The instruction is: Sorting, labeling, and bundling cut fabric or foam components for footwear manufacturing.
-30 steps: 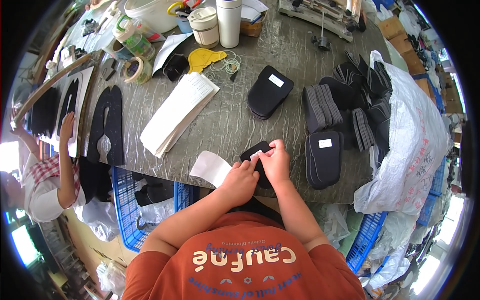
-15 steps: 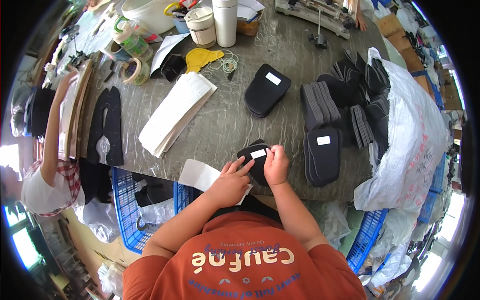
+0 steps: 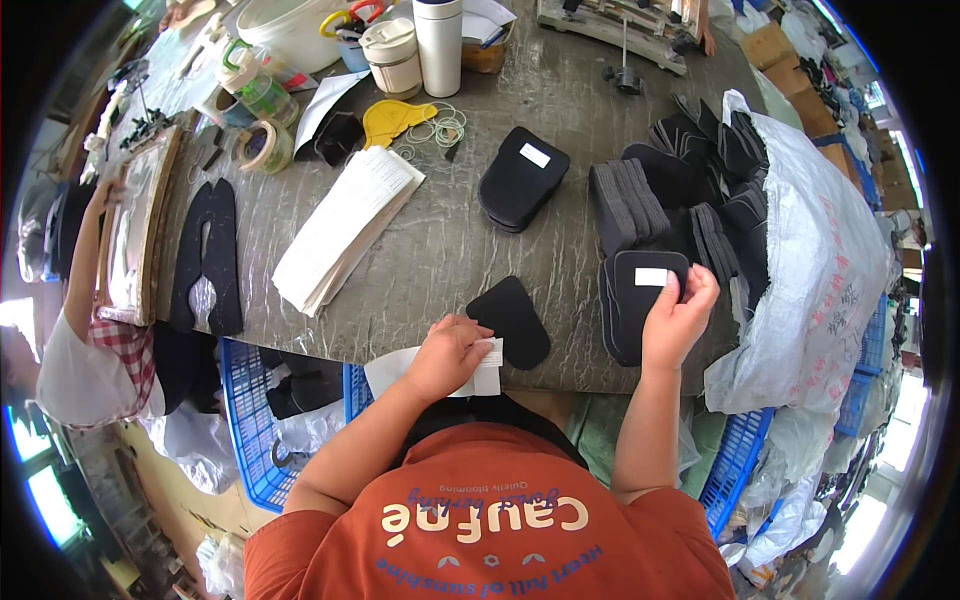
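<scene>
Two hands at work: my left hand (image 3: 447, 355), fingers bunched, grips a white label sheet (image 3: 487, 372) at the worktop's (image 3: 440, 240) front edge, probably for reach beside the bare black pad (image 3: 513, 322). Toward the front right corner, my right hand (image 3: 676, 312) pinches a labelled pad's (image 3: 634, 318) right edge, likely keeping the label mostly uncovered.

A white tumbler (image 3: 438, 50) stands beside a lidded cream cup (image 3: 393, 66).
</scene>
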Motion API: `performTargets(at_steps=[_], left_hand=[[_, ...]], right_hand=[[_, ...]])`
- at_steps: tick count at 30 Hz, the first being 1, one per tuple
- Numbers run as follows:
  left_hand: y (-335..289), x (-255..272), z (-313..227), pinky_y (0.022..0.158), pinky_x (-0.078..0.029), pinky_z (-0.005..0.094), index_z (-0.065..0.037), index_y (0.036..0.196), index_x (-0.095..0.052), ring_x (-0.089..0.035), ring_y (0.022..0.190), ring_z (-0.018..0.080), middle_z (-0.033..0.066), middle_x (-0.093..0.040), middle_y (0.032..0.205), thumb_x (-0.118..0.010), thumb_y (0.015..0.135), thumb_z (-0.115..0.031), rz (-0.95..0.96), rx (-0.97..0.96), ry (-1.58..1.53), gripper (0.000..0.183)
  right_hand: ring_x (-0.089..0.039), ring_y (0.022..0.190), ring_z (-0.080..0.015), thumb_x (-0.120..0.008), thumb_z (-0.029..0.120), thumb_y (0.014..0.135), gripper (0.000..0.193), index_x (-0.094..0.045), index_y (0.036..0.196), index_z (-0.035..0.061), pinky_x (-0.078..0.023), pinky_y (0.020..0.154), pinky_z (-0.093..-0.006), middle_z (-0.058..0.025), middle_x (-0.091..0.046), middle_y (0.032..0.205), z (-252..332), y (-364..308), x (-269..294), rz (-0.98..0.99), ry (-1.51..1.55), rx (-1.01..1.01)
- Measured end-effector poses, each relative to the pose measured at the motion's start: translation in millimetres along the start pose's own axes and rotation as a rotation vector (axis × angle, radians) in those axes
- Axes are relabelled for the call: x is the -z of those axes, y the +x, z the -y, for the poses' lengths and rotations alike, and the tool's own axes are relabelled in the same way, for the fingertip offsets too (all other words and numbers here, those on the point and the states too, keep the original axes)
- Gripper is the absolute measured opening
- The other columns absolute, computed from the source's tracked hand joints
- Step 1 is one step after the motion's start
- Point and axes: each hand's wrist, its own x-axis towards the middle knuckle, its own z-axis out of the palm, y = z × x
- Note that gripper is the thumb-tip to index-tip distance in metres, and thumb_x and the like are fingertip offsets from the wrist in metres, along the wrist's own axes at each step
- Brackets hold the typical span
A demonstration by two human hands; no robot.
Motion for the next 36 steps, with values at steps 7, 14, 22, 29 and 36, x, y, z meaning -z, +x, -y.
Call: performTargets(at_steps=[7,14,22,29,36], left_hand=[[0.9,-2.7,-12.8,0.072,-0.048,0.0383,0.001,0.078,-0.066,-0.059,0.08,0.031,0.0146,-0.065,0.079,-0.066,0.084,-0.016,-0.247,0.204,-0.193,0.018],[-2.8,2.6,-3.6,0.072,-0.048,0.0411,0.001,0.075,-0.064,-0.059,0.078,0.0361,0.0176,-0.063,0.077,-0.064,0.083,-0.013,-0.261,0.44,-0.131,0.017],[-10.1,-13.3,-6.8,0.094,-0.044,0.0441,0.001,0.079,-0.061,-0.055,0.111,0.0359,0.0177,-0.06,0.118,-0.066,0.079,-0.013,-0.069,-0.291,0.288,0.014],[-11.3,-18.9,-2.8,0.102,-0.04,0.0438,0.002,0.082,-0.061,-0.046,0.125,0.0351,0.0188,-0.055,0.127,-0.064,0.08,-0.013,0.047,-0.198,0.377,0.016],[-10.4,-19.7,-0.9,0.103,-0.039,0.0437,0.004,0.085,-0.062,-0.046,0.125,0.0358,0.0197,-0.056,0.125,-0.062,0.082,-0.012,0.064,-0.194,0.371,0.016]], right_hand=[[-0.057,0.072,-0.0222,-0.067,0.003,0.08,0.014,-0.059,0.092,0.0016,-0.047,0.067,-0.034,-0.0113,-0.057,0.085,68.8,-90.1,-24.3,0.811,0.632,-0.45],[-0.059,0.07,-0.027,-0.061,-0.001,0.082,0.008,-0.054,0.086,-0.0002,-0.047,0.064,-0.0353,-0.0134,-0.058,0.077,85.6,-120.2,-41.3,0.845,0.766,-0.36],[-0.062,0.075,-0.0339,-0.059,0.002,0.084,0.006,-0.055,0.087,0.0008,-0.048,0.067,-0.0398,-0.0171,-0.062,0.079,46.2,-102.8,-86.5,0.911,0.617,-0.354],[-0.062,0.077,-0.0349,-0.061,0.007,0.085,0.007,-0.057,0.088,0.0024,-0.048,0.068,-0.0415,-0.016,-0.063,0.08,48.5,-105.1,-93.6,0.983,0.504,-0.37],[-0.061,0.079,-0.037,-0.061,0.008,0.084,0.007,-0.057,0.087,0.0035,-0.048,0.068,-0.0439,-0.0165,-0.063,0.082,51.1,-105.0,-93.0,0.955,0.413,-0.284]])
